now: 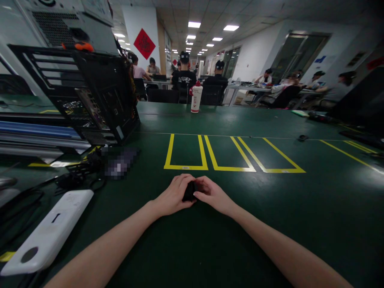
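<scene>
A small black object is between my two hands, just in front of the yellow taped outlines. My left hand wraps round it from the left, fingers over its far side and thumb along the near side. From the right, my right hand pinches at its edge with thumb and curled fingers. Most of the object is covered by my fingers, so its kind does not show. Beneath my hands lies the dark green tabletop.
Yellow tape outlines mark the table beyond my hands. A white bottle with a red lid stands farther back. On the left are a black computer case, tangled cables and a white elongated device. Several people sit in the background.
</scene>
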### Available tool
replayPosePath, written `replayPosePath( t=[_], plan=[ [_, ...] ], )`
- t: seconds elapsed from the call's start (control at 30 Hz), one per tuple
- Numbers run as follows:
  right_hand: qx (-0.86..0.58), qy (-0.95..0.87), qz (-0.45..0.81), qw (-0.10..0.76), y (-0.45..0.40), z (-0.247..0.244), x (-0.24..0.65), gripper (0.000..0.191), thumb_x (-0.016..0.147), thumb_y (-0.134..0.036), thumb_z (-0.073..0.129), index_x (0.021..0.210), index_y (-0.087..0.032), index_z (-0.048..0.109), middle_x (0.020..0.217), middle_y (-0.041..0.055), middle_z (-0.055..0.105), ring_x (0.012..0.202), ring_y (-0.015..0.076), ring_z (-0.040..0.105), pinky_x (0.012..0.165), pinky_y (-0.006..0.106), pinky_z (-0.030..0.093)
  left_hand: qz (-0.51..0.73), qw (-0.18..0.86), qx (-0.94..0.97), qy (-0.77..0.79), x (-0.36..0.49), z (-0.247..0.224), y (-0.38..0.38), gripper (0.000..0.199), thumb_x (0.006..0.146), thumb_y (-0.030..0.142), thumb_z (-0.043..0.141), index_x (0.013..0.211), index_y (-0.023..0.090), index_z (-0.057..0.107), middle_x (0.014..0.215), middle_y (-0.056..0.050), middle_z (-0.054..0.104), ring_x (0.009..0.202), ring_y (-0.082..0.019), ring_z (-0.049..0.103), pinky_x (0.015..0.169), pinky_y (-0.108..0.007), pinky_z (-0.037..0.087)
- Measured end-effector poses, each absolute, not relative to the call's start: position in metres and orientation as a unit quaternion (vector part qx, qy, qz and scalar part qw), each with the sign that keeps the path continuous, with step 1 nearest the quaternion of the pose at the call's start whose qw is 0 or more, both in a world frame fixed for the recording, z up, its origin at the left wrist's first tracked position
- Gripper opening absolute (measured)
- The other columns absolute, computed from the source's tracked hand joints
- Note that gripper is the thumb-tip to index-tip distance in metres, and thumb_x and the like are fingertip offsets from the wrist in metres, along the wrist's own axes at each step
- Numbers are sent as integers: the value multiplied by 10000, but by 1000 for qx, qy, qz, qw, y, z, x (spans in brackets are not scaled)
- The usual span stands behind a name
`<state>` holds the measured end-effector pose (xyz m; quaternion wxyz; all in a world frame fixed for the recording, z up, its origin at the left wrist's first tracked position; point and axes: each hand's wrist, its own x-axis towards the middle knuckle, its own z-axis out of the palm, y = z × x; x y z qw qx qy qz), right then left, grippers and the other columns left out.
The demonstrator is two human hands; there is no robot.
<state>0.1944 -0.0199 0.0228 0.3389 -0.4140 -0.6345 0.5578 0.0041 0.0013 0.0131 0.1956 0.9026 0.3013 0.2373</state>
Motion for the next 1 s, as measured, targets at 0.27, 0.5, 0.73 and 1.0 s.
replayPosePath(
  t=[0.27,0.5,0.73,1.0],
  plan=[
    [-447,-589,576,348,-12,24,203,332,709,-256,641,1002,-172,508,1053,50,549,925,175,571,837,379,465,233,197,904,300,4,16,1,595,747,316,605,1231,222,273,1236,-100,389,1134,-266,398,932,-474,367],
    [-445,-573,612,316,-12,26,190,330,649,-254,699,925,-151,549,936,34,611,896,189,591,840,397,459,235,173,914,283,4,15,-3,602,769,329,583,1253,208,246,1246,-112,379,1152,-275,384,947,-486,352],
    [-445,-556,610,348,-19,22,187,334,686,-261,666,988,-178,550,1007,41,591,950,192,572,861,393,447,235,142,919,283,4,13,-4,631,766,342,589,1265,190,234,1256,-124,379,1160,-278,384,949,-473,362],
    [-433,-561,622,333,-20,20,187,378,714,-243,635,1070,-177,528,1053,52,591,1000,201,555,896,402,426,230,124,926,271,5,18,-6,596,776,346,573,1249,197,241,1237,-137,409,1150,-290,409,930,-495,362]
  ],
)
